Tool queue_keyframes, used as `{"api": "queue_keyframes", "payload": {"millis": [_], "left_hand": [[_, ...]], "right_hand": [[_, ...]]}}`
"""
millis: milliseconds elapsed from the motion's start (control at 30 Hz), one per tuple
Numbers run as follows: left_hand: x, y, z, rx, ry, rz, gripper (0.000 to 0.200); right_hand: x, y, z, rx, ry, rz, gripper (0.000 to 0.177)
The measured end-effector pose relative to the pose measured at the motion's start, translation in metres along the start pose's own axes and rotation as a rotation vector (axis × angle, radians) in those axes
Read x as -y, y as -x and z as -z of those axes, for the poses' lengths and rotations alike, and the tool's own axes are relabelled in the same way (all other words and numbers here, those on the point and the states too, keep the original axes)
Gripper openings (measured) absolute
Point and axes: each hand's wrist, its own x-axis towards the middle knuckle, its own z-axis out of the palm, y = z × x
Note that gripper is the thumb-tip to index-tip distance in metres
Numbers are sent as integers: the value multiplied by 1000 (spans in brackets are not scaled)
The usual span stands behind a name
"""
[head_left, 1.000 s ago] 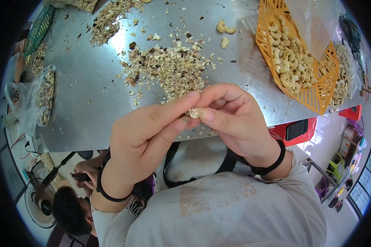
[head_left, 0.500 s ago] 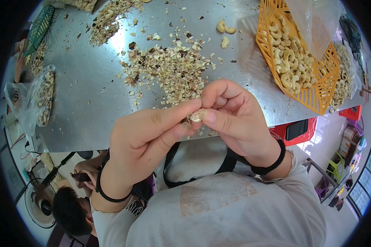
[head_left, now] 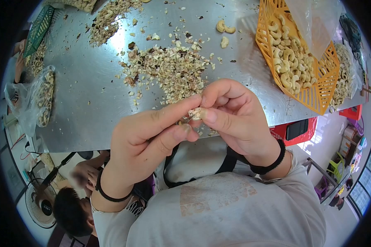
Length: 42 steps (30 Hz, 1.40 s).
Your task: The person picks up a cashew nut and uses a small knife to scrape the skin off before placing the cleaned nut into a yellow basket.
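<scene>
While right hand (head_left: 239, 113) pinches a small whitish nut (head_left: 196, 113), left hand (head_left: 138, 133) sits half-closed beside it, grip unclear; cream-brown flaky peelings (head_left: 173, 70) cover silvery metal counter (head_left: 82, 99) beyond.

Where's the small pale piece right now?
Head view, near centre, just below the flake heap: the pale piece is held in the right hand, at the thumb, beside the left hand.

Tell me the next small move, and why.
Probably pick at the darker marks on the pale nut piece with the left hand, because the right hand pinches it and the left fingers sit right beside it.
</scene>
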Motion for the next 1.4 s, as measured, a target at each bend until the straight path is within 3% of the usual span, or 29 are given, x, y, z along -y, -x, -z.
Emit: {"api": "queue_keyframes", "payload": {"millis": [33, 267, 367, 467, 533, 667, 733, 1033, 1167, 1400], "left_hand": [[1, -1, -1, -29, -72, -68, 30], [2, 0, -4, -65, -78, -68, 28], [-2, 0, -4, -70, -12, 1, 28], [-4, 0, -1, -70, 237, 140, 28], [-4, 0, 3, 23, 171, 118, 29], [-5, 0, -2, -26, 71, 59, 32], [-3, 0, -3, -36, -188, -62, 34], [1, -2, 0, -11, -361, -192, 30], [1, -1, 1, -23, -370, -203, 29], [-1, 1, -3, -56, -173, -44, 34]], "right_hand": [[0, 0, 0, 0, 0, 0, 9], [-1, -1, 0, -10, 39, 39, 9], [-2, -1, 0, 5, 30, 39, 9], [-2, 0, 1, -3, 35, 38, 9], [-2, 0, 1, -5, 31, 34, 9], [0, -1, 0, 2, 1, 20, 10], [0, -1, 0, -6, 1, 23, 10], [-1, -1, -2, -13, 64, 84, 10], [-3, 0, -4, -33, 89, 132, 10], [0, -1, -4, -13, 149, 145, 9]]}}
